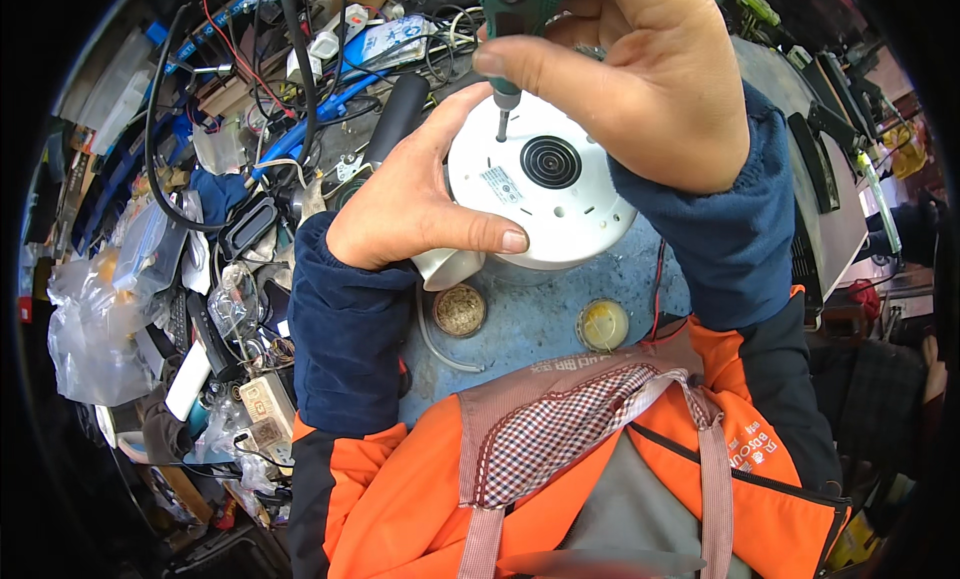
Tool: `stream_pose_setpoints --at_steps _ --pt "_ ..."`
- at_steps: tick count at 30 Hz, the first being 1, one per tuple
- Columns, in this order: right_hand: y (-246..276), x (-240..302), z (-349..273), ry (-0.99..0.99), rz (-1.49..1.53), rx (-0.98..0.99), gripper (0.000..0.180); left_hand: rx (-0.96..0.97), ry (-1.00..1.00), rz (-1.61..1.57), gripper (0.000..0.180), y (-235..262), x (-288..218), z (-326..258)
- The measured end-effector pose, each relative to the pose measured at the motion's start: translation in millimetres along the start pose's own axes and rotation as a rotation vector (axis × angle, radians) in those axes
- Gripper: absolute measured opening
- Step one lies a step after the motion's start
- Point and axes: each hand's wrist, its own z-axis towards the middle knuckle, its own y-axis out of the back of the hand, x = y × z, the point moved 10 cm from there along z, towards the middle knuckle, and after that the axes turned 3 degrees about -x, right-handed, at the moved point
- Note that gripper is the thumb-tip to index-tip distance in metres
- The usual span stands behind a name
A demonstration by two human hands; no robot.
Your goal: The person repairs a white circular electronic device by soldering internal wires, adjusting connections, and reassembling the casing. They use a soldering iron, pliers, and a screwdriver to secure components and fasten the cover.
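A round white appliance point(585, 237) lies with its flat face up, showing a black disc of concentric rings, a small label and several holes. My left hand point(420, 204) grips its left side, thumb across the face and fingers mostly hidden behind the edge. Coming down from the top of the view is a green and black screwdriver point(515, 14), held by my right hand point(650, 89) with the thumb pressed against it. Its metal shaft meets a hole near the rim of the white face. A white projecting part point(447, 269) shows below my left wrist.
On the blue worktop point(540, 324) stand a round tub of tan bits point(460, 310) and a tub with yellowish contents point(602, 325). A grey tube point(437, 349) curves nearby. Cables, tools and plastic bags point(110, 329) crowd the left. A black cylinder point(398, 117) lies behind my left hand.
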Motion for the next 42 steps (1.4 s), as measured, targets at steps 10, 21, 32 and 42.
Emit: stream_pose_setpoints --at_steps 10,21,32,42 --pt "1 -19 -18 0.076 0.142 -0.035 0.08 -0.005 -0.004 0.032 0.128 0 -4 1" --pt "15 -24 -14 -0.002 0.158 -0.058 0.079 -0.019 -0.073 0.181 0.126 5 -4 3" --pt "11 -10 -10 -0.041 -0.127 -0.154 0.079 -0.013 -0.105 0.135 0.118 3 -7 2" --pt "5 1 -12 0.02 -0.377 -0.158 0.084 0.03 -0.055 0.233 0.125 1 -10 -2"
